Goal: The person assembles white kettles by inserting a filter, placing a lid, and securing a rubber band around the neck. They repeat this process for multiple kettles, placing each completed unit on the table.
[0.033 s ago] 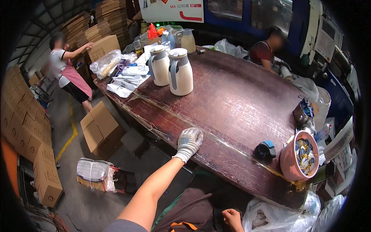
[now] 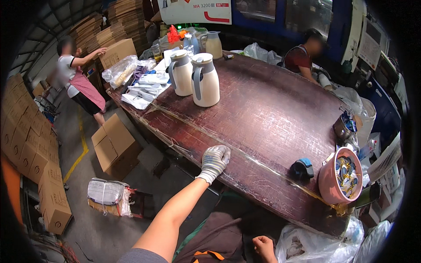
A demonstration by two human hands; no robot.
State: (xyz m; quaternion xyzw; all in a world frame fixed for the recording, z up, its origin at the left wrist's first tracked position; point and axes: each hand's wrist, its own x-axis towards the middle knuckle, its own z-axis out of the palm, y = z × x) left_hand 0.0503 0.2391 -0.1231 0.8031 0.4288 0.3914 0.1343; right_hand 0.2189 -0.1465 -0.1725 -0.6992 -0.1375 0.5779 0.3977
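My left hand (image 2: 215, 161), in a striped knit glove, rests on the near edge of the dark red table (image 2: 258, 109). Its fingers are curled in, and nothing shows in them. Low in the picture, over my lap, my bare right hand (image 2: 264, 247) is loosely closed with nothing visible in it. Beyond the left hand stand two cream vacuum jugs with grey handles, the nearer jug (image 2: 207, 90) and the farther jug (image 2: 180, 76), upright and side by side. Far to the right of the glove lies a small black-and-blue object (image 2: 302, 169), its kind unclear.
A pink bucket (image 2: 325, 182) of small tagged parts stands at the table's right end, near a metal pot (image 2: 340, 129). Plastic bags (image 2: 119, 72) and another jug (image 2: 214, 46) sit at the back. An open carton (image 2: 116, 142) and a padded stool (image 2: 105, 193) stand left. Two people work nearby.
Both my hands and the jugs stay where they were. The arm of the person at the back right has shifted slightly.
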